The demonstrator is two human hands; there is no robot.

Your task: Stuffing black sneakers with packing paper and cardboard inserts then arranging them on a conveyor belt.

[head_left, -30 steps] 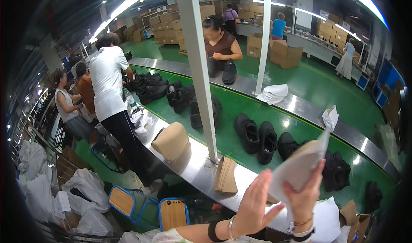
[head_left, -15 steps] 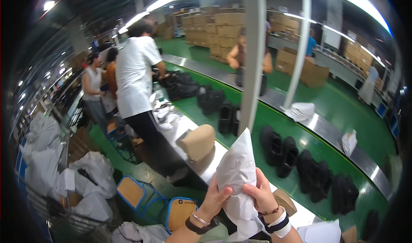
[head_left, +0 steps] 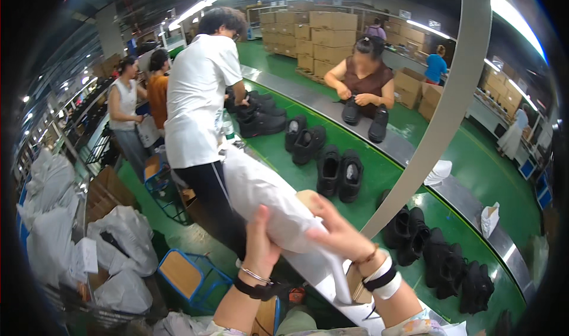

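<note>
green conveyor belt point(head_left: 370, 217) runs diagonally through a workshop in the head view, with stacked cardboard boxes point(head_left: 335, 39) at the upper middle and white bags point(head_left: 121, 235) at the lower left. a co-worker in a white shirt point(head_left: 198, 99) stands left of centre; another in a brown top point(head_left: 366, 78) sits beyond the belt, hands at a pair of dark shoes. just below the centre, a long white paper bundle point(head_left: 261, 188) slants above the metal tabletop point(head_left: 311, 271). the left hand point(head_left: 262, 241) has its grip closed around the bundle's lower side, thumb up along the paper; the right hand point(head_left: 341, 232) holds the near end, fingers bent over it. a tan piece point(head_left: 308, 199) peeks out by the right fingertips, too hidden to tell whether it touches the paper. as for progress, the paper is gathered into a bulky shape, but a loose tail hangs under the right hand, so the folding looks unfinished; what lies inside cannot be seen. the black shoes point(head_left: 349, 188) along the belt lie unwrapped.
</note>
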